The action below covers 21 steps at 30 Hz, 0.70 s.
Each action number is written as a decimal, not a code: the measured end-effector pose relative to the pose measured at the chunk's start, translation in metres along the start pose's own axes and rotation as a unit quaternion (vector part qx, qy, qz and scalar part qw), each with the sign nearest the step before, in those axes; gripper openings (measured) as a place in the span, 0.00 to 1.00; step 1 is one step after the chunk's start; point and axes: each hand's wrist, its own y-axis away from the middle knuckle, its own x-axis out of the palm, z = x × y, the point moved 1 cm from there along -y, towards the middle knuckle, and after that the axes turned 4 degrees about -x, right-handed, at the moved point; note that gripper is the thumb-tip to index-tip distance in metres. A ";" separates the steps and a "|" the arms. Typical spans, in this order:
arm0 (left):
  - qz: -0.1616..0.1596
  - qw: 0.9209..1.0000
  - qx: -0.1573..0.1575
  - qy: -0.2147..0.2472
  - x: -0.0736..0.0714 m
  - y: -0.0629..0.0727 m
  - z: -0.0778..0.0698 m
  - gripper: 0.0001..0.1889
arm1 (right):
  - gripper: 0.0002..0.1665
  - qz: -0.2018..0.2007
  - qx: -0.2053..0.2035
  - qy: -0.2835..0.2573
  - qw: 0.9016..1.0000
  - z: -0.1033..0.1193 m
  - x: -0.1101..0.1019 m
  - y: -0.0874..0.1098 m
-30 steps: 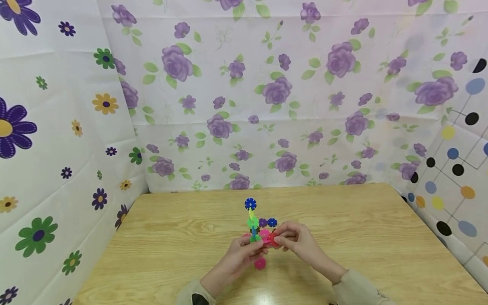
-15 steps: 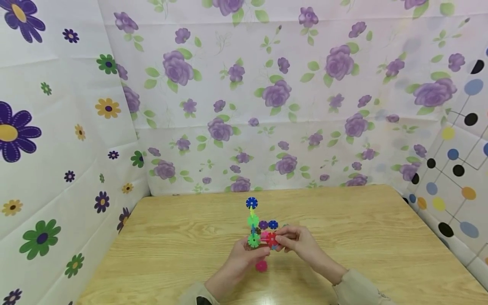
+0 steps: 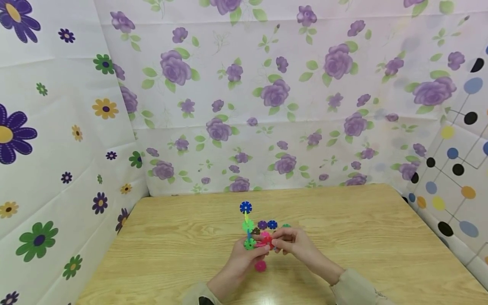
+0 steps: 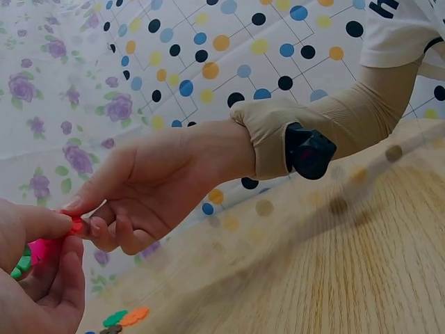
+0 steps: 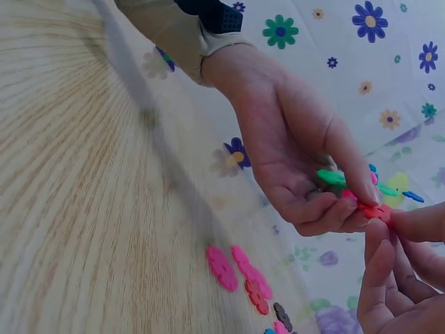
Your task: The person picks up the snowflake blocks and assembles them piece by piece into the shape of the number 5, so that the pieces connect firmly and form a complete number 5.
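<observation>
My left hand (image 3: 241,259) holds a chain of joined plastic snowflake discs. A blue disc (image 3: 245,207) tops this upright chain, above a yellow one (image 3: 246,216) and a light green one (image 3: 248,225). A green disc (image 3: 249,244) sits lower, beside the left thumb. My right hand (image 3: 295,243) pinches a red snowflake disc (image 3: 268,241) between thumb and fingers. In the right wrist view, fingertips of both hands meet at the red disc (image 5: 376,211). Pink disc material (image 4: 40,252) shows between the left fingers in the left wrist view.
Loose discs lie on the wooden table (image 3: 171,245): a pink one (image 3: 260,266) near the hands, with purple (image 3: 262,225), blue (image 3: 272,224) and dark brown (image 3: 256,231) ones behind. The right hand partly covers a green disc (image 3: 286,226). Flowered cloth (image 3: 236,106) hangs behind the table.
The green disc in the left hand has turned to face the head camera, and the chain has shifted slightly left. The right hand has brought the red disc a little left, closer to the left fingertips.
</observation>
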 end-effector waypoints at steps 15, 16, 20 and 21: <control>-0.034 0.999 -0.001 -0.025 -0.020 -0.002 -0.005 0.18 | 0.21 0.026 0.017 0.030 0.999 -0.009 -0.006 -0.003; -0.037 0.999 -0.004 -0.025 -0.022 -0.002 -0.005 0.18 | 0.20 0.032 0.018 0.034 0.999 -0.010 -0.006 -0.003; -0.050 0.998 -0.003 -0.040 -0.027 -0.004 -0.007 0.18 | 0.17 0.065 0.002 0.068 0.996 -0.018 -0.005 -0.005; -0.053 0.998 -0.001 -0.044 -0.028 -0.004 -0.007 0.18 | 0.15 0.072 -0.007 0.085 0.994 -0.020 -0.005 -0.006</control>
